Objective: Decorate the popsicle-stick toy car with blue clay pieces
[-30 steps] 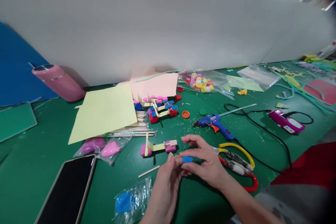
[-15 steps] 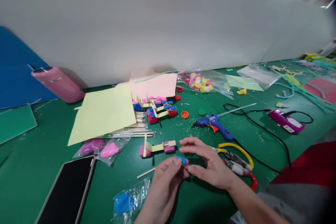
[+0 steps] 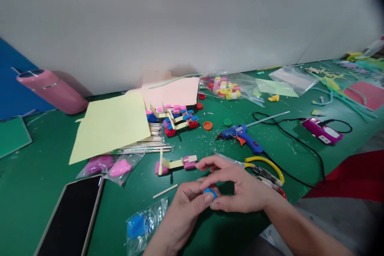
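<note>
A small piece of blue modelling clay (image 3: 210, 193) is pinched in my left hand (image 3: 189, 206), between thumb and fingers. My right hand (image 3: 237, 186) closes over the same piece from the right, thumb and fingertips at its edge. Just beyond my hands stands a small scooter-shaped model (image 3: 174, 164) with pink clay wheels and pale sticks. A short wooden stick (image 3: 165, 191) lies left of my fingers. Near my left wrist is a clear bag with blue clay (image 3: 136, 226) inside.
Finished-looking models (image 3: 180, 122) stand behind, beside a yellow sheet (image 3: 111, 124) over sticks. A blue glue gun (image 3: 241, 136), yellow-handled scissors (image 3: 265, 164) and a purple device (image 3: 322, 131) with a cord lie right. A phone (image 3: 72, 216), bags of pink clay (image 3: 120, 167) and a pink bottle (image 3: 54, 92) are left.
My right hand has come in from above and right, its fingers now closing on the blue clay. The left hand still holds the clay. The view has shifted slightly.
</note>
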Available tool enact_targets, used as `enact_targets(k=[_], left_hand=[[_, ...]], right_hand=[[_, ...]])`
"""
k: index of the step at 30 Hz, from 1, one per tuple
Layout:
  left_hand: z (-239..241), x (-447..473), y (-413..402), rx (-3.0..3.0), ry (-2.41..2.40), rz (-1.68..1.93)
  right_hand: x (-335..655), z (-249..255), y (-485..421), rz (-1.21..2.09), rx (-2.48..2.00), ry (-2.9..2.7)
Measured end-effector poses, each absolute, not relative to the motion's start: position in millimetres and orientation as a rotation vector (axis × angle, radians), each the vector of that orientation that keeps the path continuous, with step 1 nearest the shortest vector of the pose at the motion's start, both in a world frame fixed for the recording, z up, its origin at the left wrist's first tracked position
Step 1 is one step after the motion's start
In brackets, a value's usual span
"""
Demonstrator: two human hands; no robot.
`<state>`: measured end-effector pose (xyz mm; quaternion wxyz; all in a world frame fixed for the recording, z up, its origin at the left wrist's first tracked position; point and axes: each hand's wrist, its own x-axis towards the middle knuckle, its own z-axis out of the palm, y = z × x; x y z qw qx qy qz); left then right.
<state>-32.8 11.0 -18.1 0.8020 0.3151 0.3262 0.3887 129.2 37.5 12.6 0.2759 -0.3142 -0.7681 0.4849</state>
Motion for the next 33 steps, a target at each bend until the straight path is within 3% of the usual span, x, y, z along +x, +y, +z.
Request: enact_targets(k=[33], left_hand=[[-17, -35, 8, 0.67, 0.66, 0.796]], right_hand=[[130, 23, 42, 1.411, -0.778, -2.131]])
